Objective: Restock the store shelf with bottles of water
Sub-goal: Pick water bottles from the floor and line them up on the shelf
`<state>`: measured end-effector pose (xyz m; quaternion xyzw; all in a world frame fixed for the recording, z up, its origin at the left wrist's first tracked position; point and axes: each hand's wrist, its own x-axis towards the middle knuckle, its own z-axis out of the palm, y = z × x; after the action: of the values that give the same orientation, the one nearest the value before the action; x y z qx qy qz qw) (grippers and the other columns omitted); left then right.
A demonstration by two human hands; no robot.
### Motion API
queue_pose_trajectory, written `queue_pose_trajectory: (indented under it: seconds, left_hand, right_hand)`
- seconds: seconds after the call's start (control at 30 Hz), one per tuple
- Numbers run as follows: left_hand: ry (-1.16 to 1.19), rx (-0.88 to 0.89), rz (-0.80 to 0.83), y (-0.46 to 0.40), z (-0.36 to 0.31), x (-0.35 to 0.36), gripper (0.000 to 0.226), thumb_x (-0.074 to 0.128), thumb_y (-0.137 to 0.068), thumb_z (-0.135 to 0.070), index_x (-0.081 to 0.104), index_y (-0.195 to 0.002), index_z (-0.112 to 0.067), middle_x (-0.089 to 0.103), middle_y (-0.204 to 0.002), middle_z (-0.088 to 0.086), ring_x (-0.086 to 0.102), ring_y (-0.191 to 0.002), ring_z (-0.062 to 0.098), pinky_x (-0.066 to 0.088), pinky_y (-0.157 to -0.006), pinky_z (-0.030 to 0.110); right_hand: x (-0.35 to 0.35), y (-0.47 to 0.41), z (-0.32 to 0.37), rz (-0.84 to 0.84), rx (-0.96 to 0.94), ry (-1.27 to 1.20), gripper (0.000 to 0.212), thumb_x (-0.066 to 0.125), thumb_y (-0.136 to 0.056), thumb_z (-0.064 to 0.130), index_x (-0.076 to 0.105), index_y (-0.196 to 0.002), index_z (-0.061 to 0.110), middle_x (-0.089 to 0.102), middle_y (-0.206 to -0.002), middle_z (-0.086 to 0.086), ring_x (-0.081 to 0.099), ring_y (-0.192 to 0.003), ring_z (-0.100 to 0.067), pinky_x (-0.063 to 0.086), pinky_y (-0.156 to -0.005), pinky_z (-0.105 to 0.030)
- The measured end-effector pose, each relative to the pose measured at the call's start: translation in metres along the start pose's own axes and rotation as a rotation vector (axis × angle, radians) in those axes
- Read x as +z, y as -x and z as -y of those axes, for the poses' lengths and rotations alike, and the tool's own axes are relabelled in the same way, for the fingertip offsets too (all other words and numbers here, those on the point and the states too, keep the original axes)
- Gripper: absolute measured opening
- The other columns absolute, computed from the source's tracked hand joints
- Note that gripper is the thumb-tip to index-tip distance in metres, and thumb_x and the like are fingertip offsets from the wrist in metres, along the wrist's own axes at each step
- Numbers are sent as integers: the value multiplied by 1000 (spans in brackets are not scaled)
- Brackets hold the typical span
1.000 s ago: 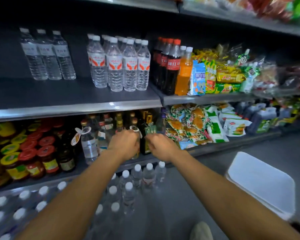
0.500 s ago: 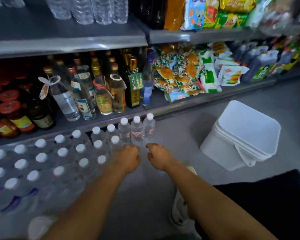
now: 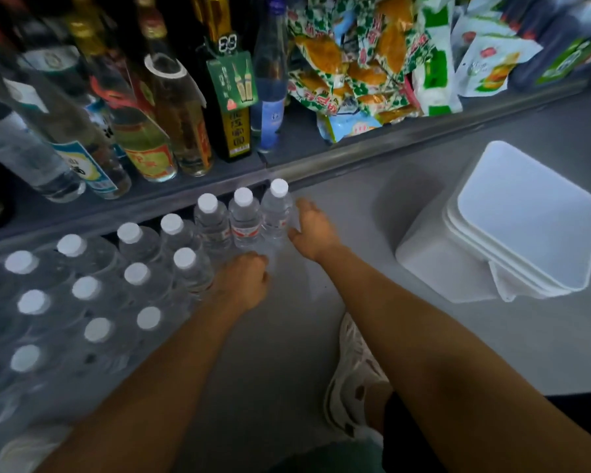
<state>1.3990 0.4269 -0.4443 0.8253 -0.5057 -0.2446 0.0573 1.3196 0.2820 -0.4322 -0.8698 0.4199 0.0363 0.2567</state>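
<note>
The water bottles (image 3: 123,285) stand on the grey floor (image 3: 287,353) in clear plastic wrap, white caps up, packed in rows just below the front lip of the bottom shelf (image 3: 321,165). Three of them stand in a row at the pack's end nearest the white bins (image 3: 512,233); the end bottle (image 3: 276,213) is the last of these. The right hand (image 3: 313,230) lies against that end bottle's outer side, fingers fairly straight and spread, touching the wrap or the bottle; which one cannot be told. The left hand (image 3: 243,281) sits at the near corner of the same three bottles, fingers curled in a loose fist; whether it pinches the wrap cannot be told. Beyond the pack, on the shelf, stand glass liquor bottles (image 3: 157,131), a dark bottle with a green tag (image 3: 231,107) and a slim blue bottle (image 3: 270,97), with snack bags (image 3: 352,63) further along toward the bins. A pale sneaker (image 3: 352,380) rests on the floor near the pack, under the right forearm.
</note>
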Motion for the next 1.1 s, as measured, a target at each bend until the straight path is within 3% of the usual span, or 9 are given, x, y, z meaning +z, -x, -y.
queue_pose_trajectory:
  seconds: [0.2,0.3,0.47,0.7,0.77,0.9,1.03,1.1]
  left_hand:
    - [6,5,57,-32,10,12,18,49,-91,-20,60,-101,-9,61,-110,14,59,-102,34,50,-86,42]
    - [-14,9,60,-38,8,17,20,48,-92,-19,60,-104,-7,59,-114,15,58,-105,34,49,-86,39]
    - [10,16,45,-37,6,15,20,49,-91,-18,60,-103,-7,59,-113,15,58,-106,34,49,-87,40]
    - [47,67,-50,-11,-1,-22,9,50,-87,-16,51,-79,-12,62,-98,17,60,-94,36,50,-76,42]
    - [12,69,-89,0,-5,-39,12,50,-87,-17,57,-83,-9,64,-97,16,61,-91,35,52,-75,42]
    - [-52,110,-217,25,-15,-81,18,49,-89,-19,61,-92,-7,63,-106,16,60,-98,35,50,-76,41]
    - [-85,105,-350,56,-25,-135,25,48,-89,-20,63,-107,-10,61,-112,14,58,-103,35,51,-79,40]
    - [-113,130,-433,72,-28,-167,28,48,-90,-22,64,-111,-11,61,-111,14,59,-101,34,52,-78,41]
  right_hand:
    - [7,-57,6,-9,-13,-97,75,78,-76,22,38,-136,2,46,-135,-20,43,-125,-35,35,-101,-36]
    - [10,-68,6,6,-30,-151,76,83,-70,23,45,-134,7,52,-134,-15,48,-125,-31,39,-100,-34]
    - [5,-66,2,-22,-25,-162,64,85,-66,25,58,-122,10,63,-121,-11,58,-114,-28,45,-89,-31]
    - [-33,-15,8,-115,92,-69,53,82,-63,42,65,-105,14,68,-109,-12,63,-103,-31,51,-78,-35]
    - [-52,4,16,-138,88,-13,50,79,-63,47,66,-97,14,68,-105,-11,64,-99,-31,49,-73,-33]
    - [-97,47,46,-216,52,24,53,78,-63,52,66,-95,11,67,-105,-13,63,-99,-32,50,-76,-36]
    - [-149,84,88,-327,-31,-18,39,75,-66,45,52,-64,13,59,-67,-3,60,-72,-27,40,-51,-28]
    - [-174,96,111,-389,-96,-44,38,75,-63,44,53,-58,13,56,-58,-1,59,-62,-22,36,-44,-26]
